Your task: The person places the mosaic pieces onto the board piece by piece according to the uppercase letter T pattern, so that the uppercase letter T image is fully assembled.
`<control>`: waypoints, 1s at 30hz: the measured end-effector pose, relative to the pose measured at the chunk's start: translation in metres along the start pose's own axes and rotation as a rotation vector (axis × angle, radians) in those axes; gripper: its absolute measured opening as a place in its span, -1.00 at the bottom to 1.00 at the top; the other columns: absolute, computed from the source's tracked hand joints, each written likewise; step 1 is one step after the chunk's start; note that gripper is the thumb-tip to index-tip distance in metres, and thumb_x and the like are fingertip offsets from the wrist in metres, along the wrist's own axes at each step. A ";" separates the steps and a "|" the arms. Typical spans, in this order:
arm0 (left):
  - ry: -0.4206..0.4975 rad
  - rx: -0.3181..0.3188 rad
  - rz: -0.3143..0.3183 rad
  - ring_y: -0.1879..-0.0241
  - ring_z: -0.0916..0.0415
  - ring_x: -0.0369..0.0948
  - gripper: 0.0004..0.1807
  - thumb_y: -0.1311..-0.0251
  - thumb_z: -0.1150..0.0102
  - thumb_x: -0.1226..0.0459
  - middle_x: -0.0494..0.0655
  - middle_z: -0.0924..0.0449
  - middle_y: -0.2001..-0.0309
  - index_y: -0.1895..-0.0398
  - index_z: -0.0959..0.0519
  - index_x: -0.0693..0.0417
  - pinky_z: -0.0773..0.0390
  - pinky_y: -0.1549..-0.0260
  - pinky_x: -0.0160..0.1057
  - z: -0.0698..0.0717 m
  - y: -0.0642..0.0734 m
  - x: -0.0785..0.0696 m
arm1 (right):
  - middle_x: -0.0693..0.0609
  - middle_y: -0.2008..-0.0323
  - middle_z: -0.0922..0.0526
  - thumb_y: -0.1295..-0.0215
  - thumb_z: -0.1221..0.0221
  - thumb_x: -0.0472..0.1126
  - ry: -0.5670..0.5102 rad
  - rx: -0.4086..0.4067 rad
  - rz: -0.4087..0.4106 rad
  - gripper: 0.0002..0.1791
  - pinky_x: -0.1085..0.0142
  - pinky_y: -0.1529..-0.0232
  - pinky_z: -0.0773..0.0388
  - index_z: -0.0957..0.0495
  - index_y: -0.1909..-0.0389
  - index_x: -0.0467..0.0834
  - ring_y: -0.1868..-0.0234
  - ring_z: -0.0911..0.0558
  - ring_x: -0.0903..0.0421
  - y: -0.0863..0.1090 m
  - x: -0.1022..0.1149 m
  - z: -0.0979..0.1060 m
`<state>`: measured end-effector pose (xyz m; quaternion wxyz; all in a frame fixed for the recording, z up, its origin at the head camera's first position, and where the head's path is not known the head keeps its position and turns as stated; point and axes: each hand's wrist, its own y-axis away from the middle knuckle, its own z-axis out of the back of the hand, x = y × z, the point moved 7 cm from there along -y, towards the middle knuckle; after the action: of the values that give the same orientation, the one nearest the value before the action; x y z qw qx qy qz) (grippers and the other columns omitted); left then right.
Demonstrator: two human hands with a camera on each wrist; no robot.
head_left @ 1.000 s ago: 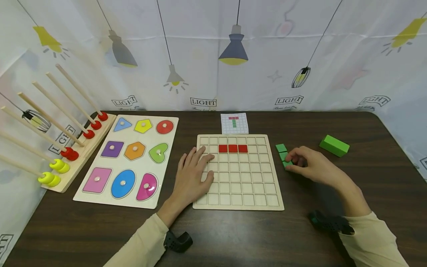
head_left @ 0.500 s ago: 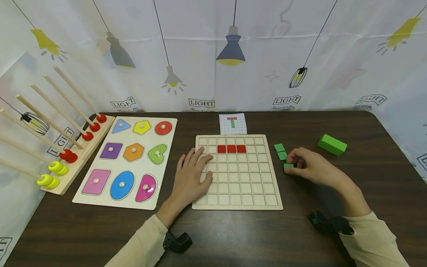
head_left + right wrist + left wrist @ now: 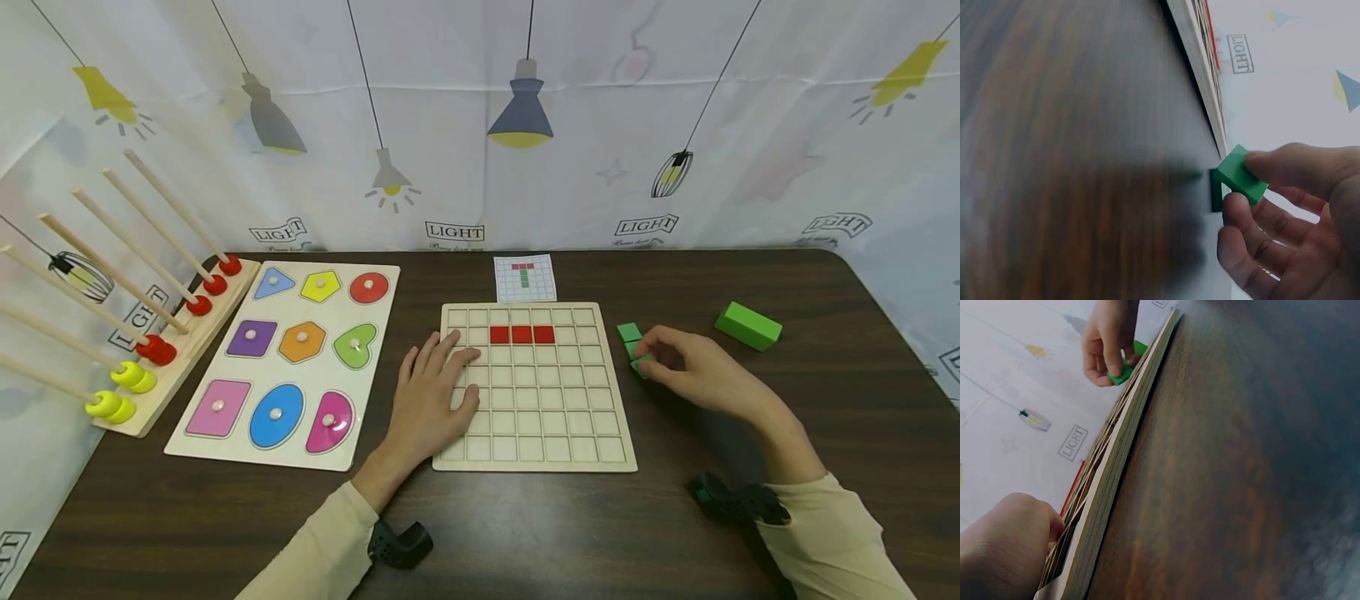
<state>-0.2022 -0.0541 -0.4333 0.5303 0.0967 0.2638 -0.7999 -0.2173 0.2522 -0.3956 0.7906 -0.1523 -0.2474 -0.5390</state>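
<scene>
My left hand (image 3: 431, 387) rests on the left edge of the wooden grid board (image 3: 542, 400), fingers spread. Three red square tiles (image 3: 522, 334) lie in a row in the board's second row of cells. Beyond the board's right edge, my right hand (image 3: 697, 371) pinches a green square tile (image 3: 1241, 175) between thumb and fingertips. The right wrist view shows that tile tilted and off the table. Two more green tiles (image 3: 628, 332) lie close in front of those fingertips, the nearer one partly covered by them.
A pattern card (image 3: 525, 287) lies behind the board. A green block (image 3: 748, 326) is at the right. On the left are a shape puzzle with knobs (image 3: 300, 454) and a bead stand with wooden rods (image 3: 138, 421). A printed cloth (image 3: 450, 100) hangs behind the table.
My right hand has shifted slightly left and away from me. The green tile in it, apart from the other two half a second ago, is now tilted and nearer them. My left hand has stayed put.
</scene>
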 end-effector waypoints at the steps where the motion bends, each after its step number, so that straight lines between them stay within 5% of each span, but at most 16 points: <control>1: 0.001 0.001 0.002 -0.43 -0.06 0.02 -0.59 -0.17 0.00 0.12 -0.06 -0.25 -0.38 -0.13 -0.46 -0.18 0.03 -0.36 0.17 0.000 0.000 0.000 | 0.07 0.33 -0.59 -0.29 -0.15 -0.15 -0.010 -0.008 0.000 -0.86 0.40 0.38 -0.43 -0.49 0.16 -0.06 0.37 -0.50 0.24 -0.001 0.002 0.000; 8: 0.002 0.000 0.000 -0.43 -0.06 0.03 -0.58 -0.17 0.00 0.13 -0.05 -0.24 -0.38 -0.14 -0.46 -0.18 0.02 -0.36 0.18 0.001 0.000 0.000 | 0.03 0.21 -0.61 -0.31 -0.13 -0.17 -0.052 -0.031 0.005 -0.84 0.41 0.32 -0.47 -0.49 0.12 -0.08 0.26 -0.53 0.20 -0.007 0.011 -0.001; 30: 0.000 -0.017 -0.013 -0.42 -0.09 0.04 -0.59 -0.16 -0.02 0.13 -0.05 -0.27 -0.37 -0.12 -0.47 -0.17 -0.01 -0.34 0.19 0.002 0.000 -0.002 | 0.00 0.25 -0.60 -0.31 -0.12 -0.20 -0.099 -0.020 0.016 -0.82 0.28 0.23 -0.48 -0.49 0.10 -0.11 0.22 -0.53 0.10 -0.037 0.035 -0.021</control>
<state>-0.2013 -0.0539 -0.4309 0.5258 0.0904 0.2712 -0.8011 -0.2360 0.2005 -0.3943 0.7801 -0.1888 -0.2794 -0.5270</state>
